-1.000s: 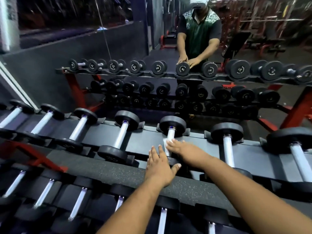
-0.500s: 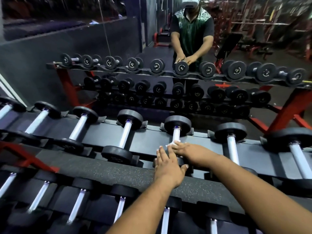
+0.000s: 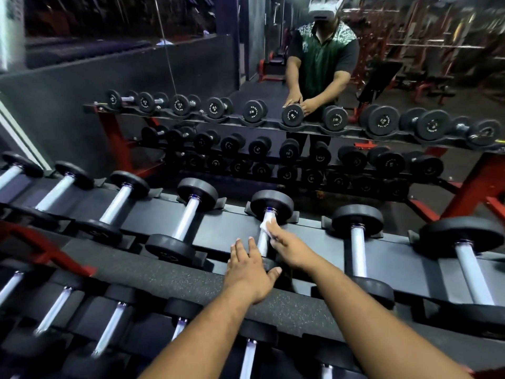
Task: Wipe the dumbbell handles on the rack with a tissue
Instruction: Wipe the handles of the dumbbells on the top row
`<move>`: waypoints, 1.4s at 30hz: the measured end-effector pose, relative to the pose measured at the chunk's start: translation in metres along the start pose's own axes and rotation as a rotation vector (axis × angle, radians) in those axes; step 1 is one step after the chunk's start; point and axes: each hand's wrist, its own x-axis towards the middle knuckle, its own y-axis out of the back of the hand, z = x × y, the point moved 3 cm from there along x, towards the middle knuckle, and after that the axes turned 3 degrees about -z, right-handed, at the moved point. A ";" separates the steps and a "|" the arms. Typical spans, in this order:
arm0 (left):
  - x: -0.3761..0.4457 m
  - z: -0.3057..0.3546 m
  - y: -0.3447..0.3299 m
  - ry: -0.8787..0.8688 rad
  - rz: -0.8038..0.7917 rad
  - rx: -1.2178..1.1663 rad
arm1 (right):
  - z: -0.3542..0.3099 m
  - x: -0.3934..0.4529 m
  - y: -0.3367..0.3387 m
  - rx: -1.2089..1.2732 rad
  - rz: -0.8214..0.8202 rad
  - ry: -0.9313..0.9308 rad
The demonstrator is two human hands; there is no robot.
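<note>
On the top shelf of the dumbbell rack (image 3: 153, 277) lies a row of black dumbbells with silver handles. My right hand (image 3: 291, 248) holds a white tissue (image 3: 266, 225) against the far end of one handle (image 3: 263, 242), just below that dumbbell's far weight (image 3: 272, 203). My left hand (image 3: 250, 269) lies flat, fingers straight, on the same dumbbell's near weight, which it mostly hides.
Neighbouring dumbbells (image 3: 188, 214) (image 3: 358, 242) sit close on both sides. A lower shelf holds more handles (image 3: 109, 326). A mirror (image 3: 355, 165) behind the rack reflects a person, the rack with its red frame and gym machines.
My right hand has slid the tissue up the handle toward the far weight. My left hand has stayed on the near weight. The view has shifted a little.
</note>
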 end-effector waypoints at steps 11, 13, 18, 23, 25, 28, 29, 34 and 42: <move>-0.004 0.004 0.002 0.033 -0.005 -0.023 | -0.012 -0.013 -0.018 0.444 0.031 -0.143; -0.004 0.005 0.003 0.038 -0.003 -0.026 | -0.016 0.008 -0.012 0.408 0.111 -0.167; -0.004 0.003 0.002 0.040 0.001 -0.016 | -0.007 0.003 -0.022 0.582 0.112 -0.224; -0.003 0.003 0.001 0.029 0.005 -0.014 | 0.002 -0.005 -0.035 0.674 0.056 -0.235; -0.003 0.003 0.002 0.037 0.014 -0.020 | -0.007 0.015 -0.028 0.712 0.190 -0.289; -0.004 0.003 0.001 0.044 0.015 -0.015 | -0.024 0.035 -0.014 0.861 0.385 -0.410; -0.004 0.003 0.000 0.043 0.014 -0.012 | -0.025 0.040 -0.012 0.908 0.408 -0.456; -0.003 0.002 0.001 0.043 0.006 -0.002 | -0.014 0.039 -0.013 1.119 0.316 -0.514; -0.003 0.006 -0.002 0.062 0.036 0.031 | -0.022 0.040 -0.012 1.129 0.286 -0.559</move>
